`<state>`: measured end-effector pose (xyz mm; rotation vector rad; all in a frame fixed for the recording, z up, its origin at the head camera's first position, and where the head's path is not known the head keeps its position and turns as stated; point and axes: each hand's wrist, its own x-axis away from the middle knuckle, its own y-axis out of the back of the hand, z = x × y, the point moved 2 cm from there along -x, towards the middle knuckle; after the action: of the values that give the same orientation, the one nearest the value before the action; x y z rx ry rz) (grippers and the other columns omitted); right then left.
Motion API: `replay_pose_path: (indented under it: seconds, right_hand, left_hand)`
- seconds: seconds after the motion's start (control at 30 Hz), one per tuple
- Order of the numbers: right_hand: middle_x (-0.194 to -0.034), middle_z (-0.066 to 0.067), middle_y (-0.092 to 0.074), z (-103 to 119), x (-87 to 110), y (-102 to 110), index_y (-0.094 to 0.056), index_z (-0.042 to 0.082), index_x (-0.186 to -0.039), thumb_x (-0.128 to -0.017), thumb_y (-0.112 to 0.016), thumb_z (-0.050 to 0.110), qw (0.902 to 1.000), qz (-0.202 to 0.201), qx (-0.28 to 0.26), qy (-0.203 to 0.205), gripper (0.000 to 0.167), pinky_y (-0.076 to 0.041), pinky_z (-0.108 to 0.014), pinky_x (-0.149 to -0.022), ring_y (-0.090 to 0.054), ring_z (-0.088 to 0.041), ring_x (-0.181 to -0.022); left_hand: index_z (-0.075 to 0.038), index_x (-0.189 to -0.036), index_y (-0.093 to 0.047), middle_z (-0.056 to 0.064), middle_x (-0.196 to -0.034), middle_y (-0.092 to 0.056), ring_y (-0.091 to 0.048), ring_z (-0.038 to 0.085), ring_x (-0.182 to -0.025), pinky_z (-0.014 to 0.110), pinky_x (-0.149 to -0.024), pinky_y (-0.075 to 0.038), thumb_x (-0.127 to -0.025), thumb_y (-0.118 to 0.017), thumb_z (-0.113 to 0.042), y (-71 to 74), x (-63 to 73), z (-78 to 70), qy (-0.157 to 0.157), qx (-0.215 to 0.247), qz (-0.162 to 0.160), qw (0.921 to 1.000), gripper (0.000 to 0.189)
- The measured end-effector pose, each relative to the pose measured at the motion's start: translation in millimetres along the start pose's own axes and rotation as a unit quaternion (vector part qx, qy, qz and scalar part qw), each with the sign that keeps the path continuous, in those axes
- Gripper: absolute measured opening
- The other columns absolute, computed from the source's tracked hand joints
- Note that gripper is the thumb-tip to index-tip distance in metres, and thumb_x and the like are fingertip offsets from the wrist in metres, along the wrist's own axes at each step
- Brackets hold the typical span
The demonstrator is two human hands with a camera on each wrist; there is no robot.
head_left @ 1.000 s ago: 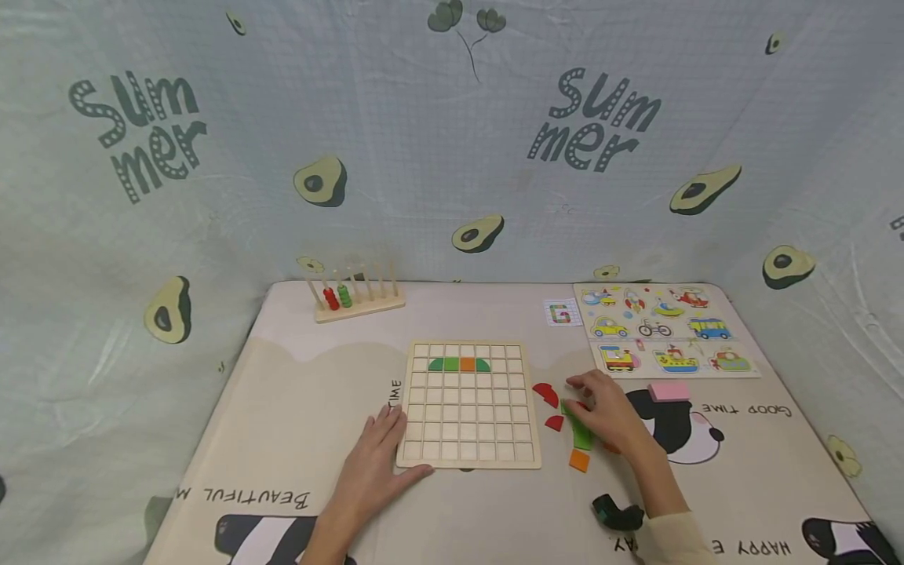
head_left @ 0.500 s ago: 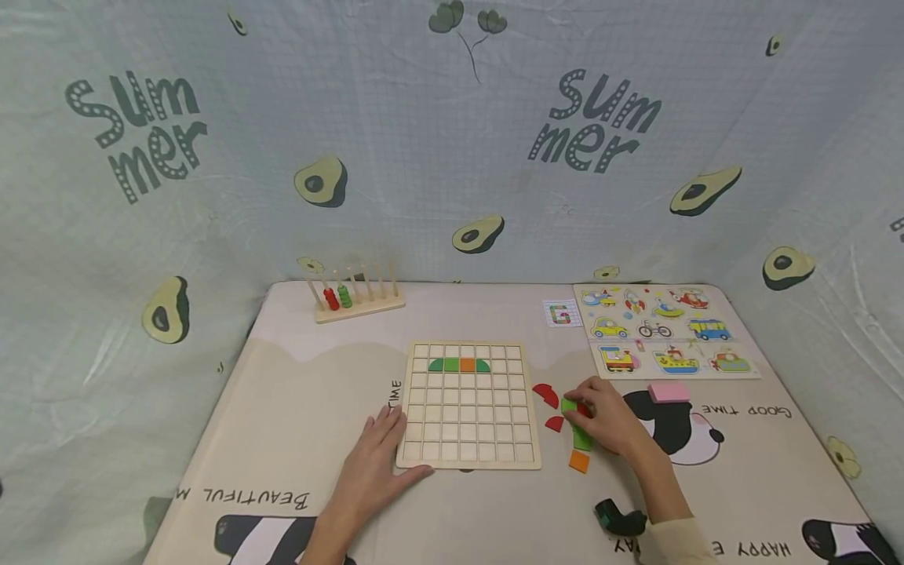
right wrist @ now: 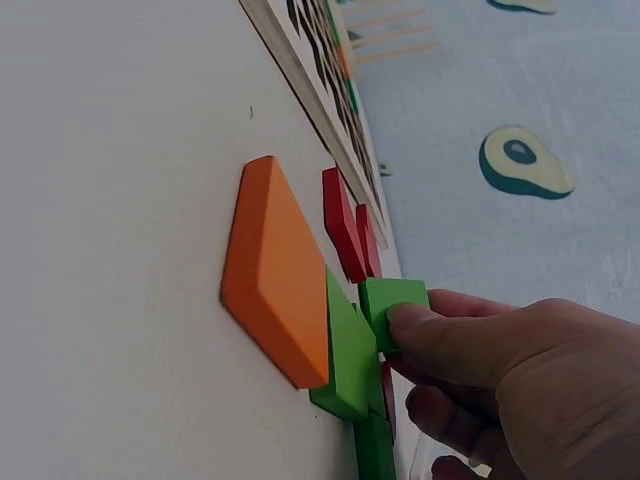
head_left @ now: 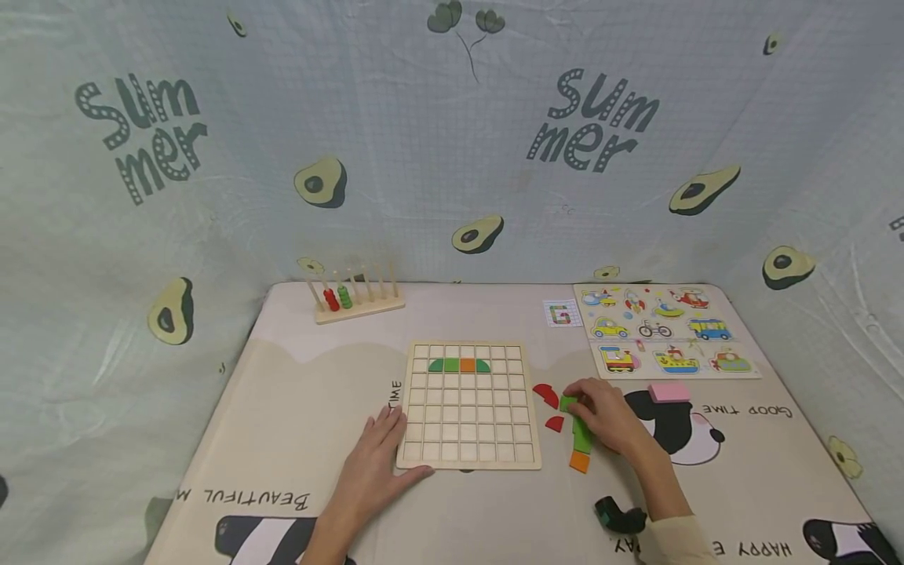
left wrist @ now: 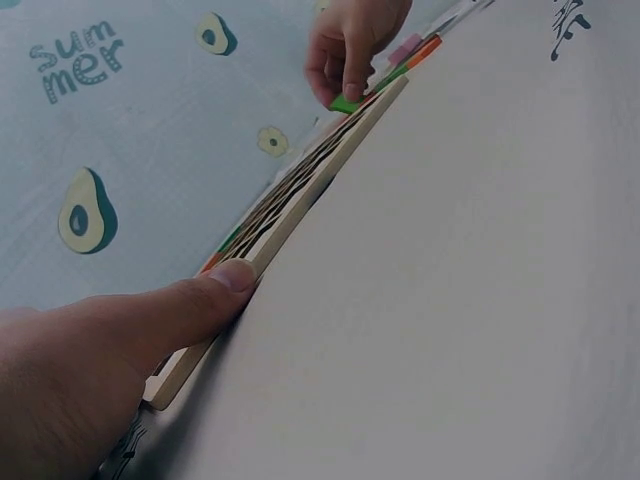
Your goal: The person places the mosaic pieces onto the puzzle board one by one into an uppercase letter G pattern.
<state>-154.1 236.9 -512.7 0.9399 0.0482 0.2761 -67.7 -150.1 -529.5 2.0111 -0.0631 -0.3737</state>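
Observation:
Between thumb and fingers my right hand point(head_left: 609, 417) pinches a small green square block point(right wrist: 384, 298), held above other loose pieces. Near it in the right wrist view are another green block point(right wrist: 345, 360), an orange block point(right wrist: 285, 275) and red curved pieces point(right wrist: 343, 225). My left hand point(head_left: 374, 464) rests flat at the left side of a wooden grid board point(head_left: 469, 464), its thumb on the near edge. In the board's upper part, a row holds two dark green quarter-round pieces with a green square point(head_left: 451, 365) and an orange square point(head_left: 468, 365) between them.
A small pattern card point(head_left: 563, 313) lies behind the loose pieces, beside a vehicle picture puzzle point(head_left: 667, 343). A pink block point(head_left: 668, 391) sits in front of the puzzle. Back left stands a peg rack point(head_left: 360, 308) with red and green beads. A dark curved object point(head_left: 619, 516) lies near my right forearm.
My right hand has closed its fingers on a green square block and shifted it slightly from the other green piece. The left hand and the board have stayed in place.

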Motion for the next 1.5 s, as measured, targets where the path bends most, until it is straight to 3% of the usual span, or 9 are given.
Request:
replay_pose_path:
  seconds: [0.27,0.43,0.83,1.5]
  right_hand:
    - [-0.105,0.0,-0.067,5.9,-5.8,-0.4,-0.066,0.011,-0.117,-0.096,-0.068,0.017,0.9998,-0.005,-0.017,0.001,0.022,-0.057,-0.02,-0.083,-0.057,-0.014,-0.091]
    - [-0.101,0.002,-0.066,16.4,-10.8,-1.3,-0.065,0.014,-0.115,-0.095,-0.07,0.022,0.9996,-0.016,-0.024,0.006,0.023,-0.055,-0.018,-0.077,-0.057,-0.015,-0.089]
    - [-0.089,0.002,-0.063,51.1,-35.9,-13.7,-0.065,0.008,-0.109,-0.094,-0.07,0.018,0.997,-0.017,-0.043,0.062,0.019,-0.053,-0.019,-0.068,-0.055,-0.012,-0.08]
    - [-0.098,0.001,-0.069,105.3,-70.0,-48.1,-0.069,0.007,-0.109,-0.095,-0.068,0.013,0.9901,-0.003,-0.054,0.13,0.015,-0.057,-0.022,-0.075,-0.058,-0.009,-0.085]
  left_hand:
    - [0.004,-0.138,-0.057,0.017,-0.15,-0.052,-0.045,0.034,-0.143,0.046,-0.123,-0.034,-0.076,-0.078,-0.059,-1.0,0.5,-0.1,0.002,-0.004,-0.003,1.0,0.091]
    - [0.003,-0.139,-0.056,0.016,-0.151,-0.051,-0.044,0.035,-0.144,0.046,-0.123,-0.033,-0.077,-0.077,-0.06,-0.5,0.3,0.4,0.006,-0.001,0.005,1.0,0.091]
    - [0.002,-0.14,-0.055,0.016,-0.152,-0.05,-0.043,0.034,-0.145,0.046,-0.125,-0.032,-0.076,-0.078,-0.059,-1.0,0.3,1.1,0.014,0.003,0.011,0.9998,0.091]
    - [0.002,-0.14,-0.056,0.015,-0.151,-0.051,-0.044,0.034,-0.144,0.046,-0.124,-0.033,-0.076,-0.079,-0.057,-0.3,0.0,-0.1,0.01,0.004,0.003,0.9999,0.09]
